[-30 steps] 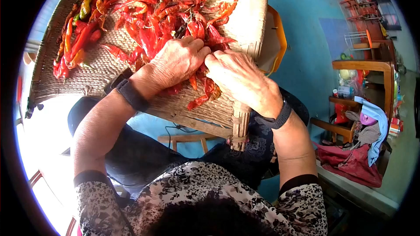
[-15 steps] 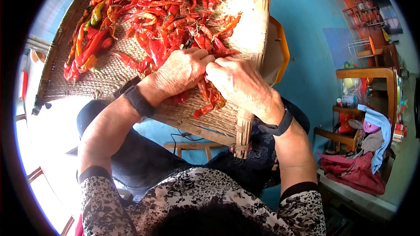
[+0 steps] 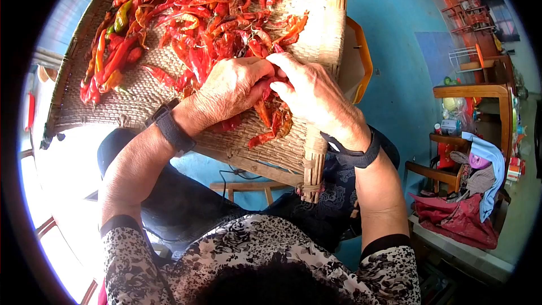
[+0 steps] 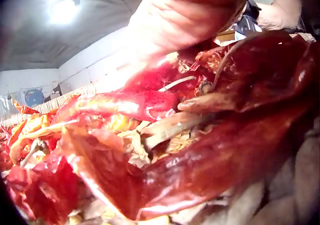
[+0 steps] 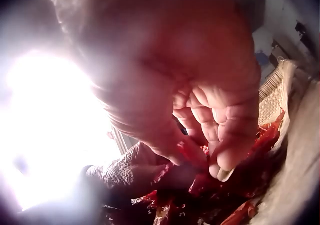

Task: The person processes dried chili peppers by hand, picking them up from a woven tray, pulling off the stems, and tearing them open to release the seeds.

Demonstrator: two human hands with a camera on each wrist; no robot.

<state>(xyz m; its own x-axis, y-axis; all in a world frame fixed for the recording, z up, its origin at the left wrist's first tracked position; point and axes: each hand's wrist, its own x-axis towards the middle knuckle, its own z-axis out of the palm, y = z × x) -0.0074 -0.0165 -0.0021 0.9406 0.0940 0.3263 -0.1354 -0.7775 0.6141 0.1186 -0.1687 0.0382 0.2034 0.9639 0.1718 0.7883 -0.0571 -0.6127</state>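
Note:
Many dried red chili peppers (image 3: 197, 59) lie in a woven basket tray (image 3: 152, 104) over the person's lap. My left hand (image 3: 226, 87), fingers curled, grips a red chili pepper (image 3: 267, 89) near the tray's front right corner. My right hand (image 3: 316, 93) meets it from the other side, thumb and fingers spread around that pepper. In the right wrist view a red piece (image 5: 187, 149) shows between the thumb and the curved fingers. Under the left palm, the left wrist view shows wrinkled peppers (image 4: 200, 170) with pale stems and seeds close up.
Fresher peppers, some green (image 3: 122, 18), lie along the tray's left side. A yellow-rimmed container (image 3: 364, 51) stands right of the tray. Further right is a wooden chair (image 3: 471, 93) with cloths (image 3: 457, 220) on it. A wooden stool (image 3: 248, 185) shows under the tray.
The tray view shifted slightly with the head. Both hands stay together at the same corner; the right thumb and index finger have moved apart, uncovering more of the red pepper between the hands.

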